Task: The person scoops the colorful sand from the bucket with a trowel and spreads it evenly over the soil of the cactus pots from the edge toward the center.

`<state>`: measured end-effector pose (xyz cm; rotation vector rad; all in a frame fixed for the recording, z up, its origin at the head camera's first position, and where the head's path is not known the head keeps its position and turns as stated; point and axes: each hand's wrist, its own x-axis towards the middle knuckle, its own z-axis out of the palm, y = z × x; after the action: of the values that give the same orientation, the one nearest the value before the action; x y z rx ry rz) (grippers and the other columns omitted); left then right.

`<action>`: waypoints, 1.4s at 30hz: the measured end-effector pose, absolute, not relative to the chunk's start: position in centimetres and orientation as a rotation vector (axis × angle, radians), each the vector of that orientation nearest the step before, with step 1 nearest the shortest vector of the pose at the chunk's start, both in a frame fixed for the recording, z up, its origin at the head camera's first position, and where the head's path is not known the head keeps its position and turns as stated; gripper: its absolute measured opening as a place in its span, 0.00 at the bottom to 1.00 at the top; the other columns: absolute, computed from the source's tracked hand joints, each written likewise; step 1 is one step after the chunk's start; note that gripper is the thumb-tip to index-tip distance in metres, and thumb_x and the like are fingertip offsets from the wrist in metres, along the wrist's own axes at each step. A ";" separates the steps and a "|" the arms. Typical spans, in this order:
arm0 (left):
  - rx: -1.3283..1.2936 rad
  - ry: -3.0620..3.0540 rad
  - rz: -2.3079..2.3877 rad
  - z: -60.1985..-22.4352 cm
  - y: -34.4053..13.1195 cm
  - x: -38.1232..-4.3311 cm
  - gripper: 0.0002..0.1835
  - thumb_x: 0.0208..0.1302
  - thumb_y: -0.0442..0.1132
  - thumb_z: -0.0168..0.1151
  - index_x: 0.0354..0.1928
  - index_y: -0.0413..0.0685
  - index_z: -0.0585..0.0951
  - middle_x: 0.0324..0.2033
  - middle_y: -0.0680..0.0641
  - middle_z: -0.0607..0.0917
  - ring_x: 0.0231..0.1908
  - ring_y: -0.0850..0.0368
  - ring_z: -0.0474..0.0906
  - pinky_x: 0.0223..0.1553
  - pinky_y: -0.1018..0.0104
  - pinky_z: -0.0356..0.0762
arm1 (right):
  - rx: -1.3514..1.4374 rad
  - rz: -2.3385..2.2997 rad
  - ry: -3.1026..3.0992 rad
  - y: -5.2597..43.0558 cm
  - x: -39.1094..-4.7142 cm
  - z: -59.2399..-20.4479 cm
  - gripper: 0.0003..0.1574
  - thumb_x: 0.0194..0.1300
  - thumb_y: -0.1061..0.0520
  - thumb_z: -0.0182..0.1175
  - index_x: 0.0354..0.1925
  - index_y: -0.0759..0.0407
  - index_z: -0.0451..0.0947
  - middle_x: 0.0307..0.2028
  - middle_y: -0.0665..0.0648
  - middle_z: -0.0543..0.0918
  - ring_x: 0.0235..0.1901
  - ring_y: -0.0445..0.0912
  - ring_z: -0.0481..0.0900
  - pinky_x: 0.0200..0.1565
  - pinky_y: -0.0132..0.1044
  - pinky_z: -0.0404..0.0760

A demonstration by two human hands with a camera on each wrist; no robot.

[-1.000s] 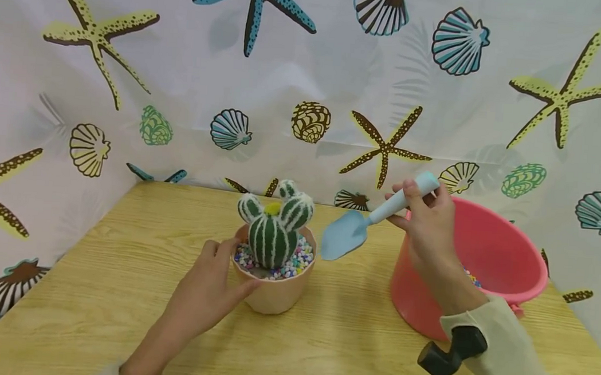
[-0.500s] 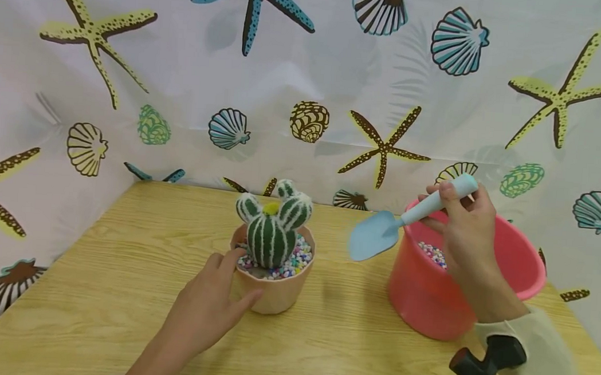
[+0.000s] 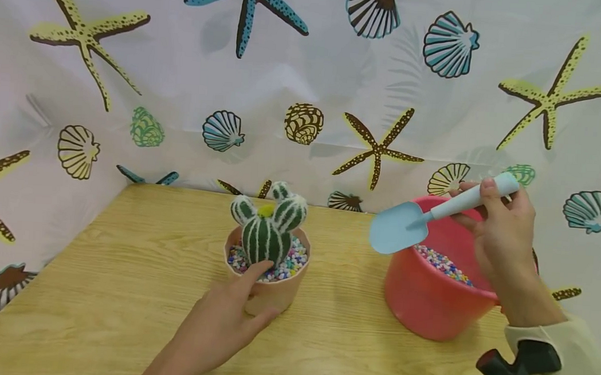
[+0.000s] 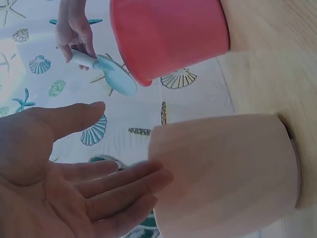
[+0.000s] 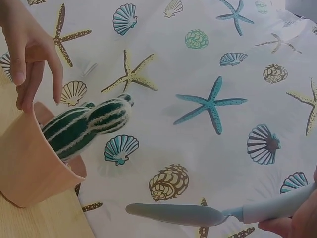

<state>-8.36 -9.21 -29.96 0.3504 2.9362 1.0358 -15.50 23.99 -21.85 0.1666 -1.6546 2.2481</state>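
A knitted-looking green cactus (image 3: 266, 237) with white stripes and a yellow flower top stands in a peach pot (image 3: 283, 295), among small multicoloured pebbles (image 3: 297, 257). My left hand (image 3: 220, 320) is at the pot's near rim, its index fingertip over the pebbles by the cactus base. Whether that finger touches them I cannot tell; the fingers look fairly straight in the left wrist view. Between thumb and fingers my right hand (image 3: 506, 240) holds a light blue trowel (image 3: 400, 229) by its handle, raised above a red bucket (image 3: 422, 304). No pebbles show on the blade.
More coloured pebbles (image 3: 442, 265) lie inside the bucket, right of the pot. Both containers stand on a wood-grain table (image 3: 147, 247). A white cloth (image 3: 265, 93) printed with starfish and shells hangs behind it. A black device (image 3: 522, 364) is strapped to the right wrist.
My right hand has moved right with the trowel, from near the pot to over the bucket. The left hand has shifted from the pot's left side to its near rim.
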 end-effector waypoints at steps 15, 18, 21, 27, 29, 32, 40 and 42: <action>0.545 2.794 1.187 -29.8 -6.2 -8.3 0.37 0.61 0.52 0.64 0.69 0.50 0.62 0.53 0.39 0.81 0.48 0.46 0.81 0.44 0.50 0.79 | 0.099 2.262 -1.478 28.3 -14.8 -21.2 0.23 0.64 0.51 0.59 0.49 0.59 0.62 0.40 0.57 0.77 0.37 0.46 0.85 0.33 0.38 0.85; 0.615 2.810 1.157 -29.9 -5.6 -8.4 0.39 0.62 0.52 0.63 0.70 0.47 0.60 0.53 0.38 0.81 0.53 0.45 0.78 0.49 0.49 0.77 | 0.025 2.190 -1.506 28.9 -14.8 -21.3 0.22 0.63 0.50 0.59 0.49 0.58 0.63 0.41 0.56 0.76 0.36 0.44 0.84 0.31 0.36 0.85; 0.630 2.813 1.152 -29.9 -5.1 -8.7 0.39 0.63 0.51 0.62 0.70 0.44 0.58 0.61 0.39 0.75 0.60 0.43 0.72 0.55 0.46 0.74 | -0.002 2.149 -1.513 29.4 -14.9 -21.3 0.22 0.63 0.49 0.59 0.48 0.58 0.63 0.40 0.56 0.77 0.36 0.44 0.85 0.30 0.36 0.84; 0.664 2.801 1.162 -30.4 -4.2 -9.2 0.38 0.64 0.50 0.62 0.69 0.39 0.59 0.67 0.40 0.66 0.65 0.43 0.65 0.61 0.46 0.68 | 0.019 2.163 -1.454 30.5 -15.1 -21.2 0.18 0.66 0.52 0.57 0.44 0.61 0.63 0.36 0.57 0.78 0.34 0.45 0.85 0.29 0.37 0.85; 0.686 2.802 1.153 -30.6 -4.0 -9.4 0.38 0.64 0.50 0.61 0.69 0.38 0.59 0.67 0.39 0.65 0.66 0.43 0.64 0.62 0.47 0.67 | 0.009 2.145 -1.461 30.9 -15.1 -21.3 0.17 0.66 0.52 0.56 0.43 0.61 0.63 0.36 0.57 0.77 0.33 0.45 0.86 0.29 0.36 0.84; 0.710 2.790 1.155 -30.8 -3.7 -9.7 0.38 0.65 0.51 0.60 0.69 0.37 0.59 0.67 0.38 0.65 0.66 0.43 0.64 0.62 0.46 0.67 | -0.004 2.118 -1.480 31.3 -15.3 -21.5 0.16 0.67 0.53 0.56 0.44 0.61 0.63 0.37 0.57 0.77 0.33 0.45 0.86 0.28 0.35 0.84; 0.753 2.702 1.181 -30.9 -2.0 -10.8 0.39 0.65 0.55 0.58 0.70 0.41 0.58 0.67 0.39 0.65 0.67 0.45 0.62 0.63 0.47 0.66 | -0.093 2.088 -1.514 32.5 -15.9 -22.3 0.16 0.66 0.52 0.57 0.44 0.58 0.64 0.35 0.55 0.78 0.30 0.43 0.85 0.26 0.33 0.83; 0.770 2.663 1.206 -30.8 -1.5 -11.1 0.40 0.65 0.57 0.57 0.71 0.43 0.58 0.67 0.40 0.65 0.67 0.45 0.62 0.63 0.47 0.66 | -0.127 2.063 -1.552 32.8 -16.1 -22.5 0.16 0.65 0.51 0.57 0.44 0.57 0.65 0.36 0.54 0.77 0.30 0.41 0.85 0.26 0.32 0.83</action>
<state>-11.09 -1.51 -30.79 0.7703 2.6628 1.2057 -16.08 32.79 -22.53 -0.1268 -1.5518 2.0634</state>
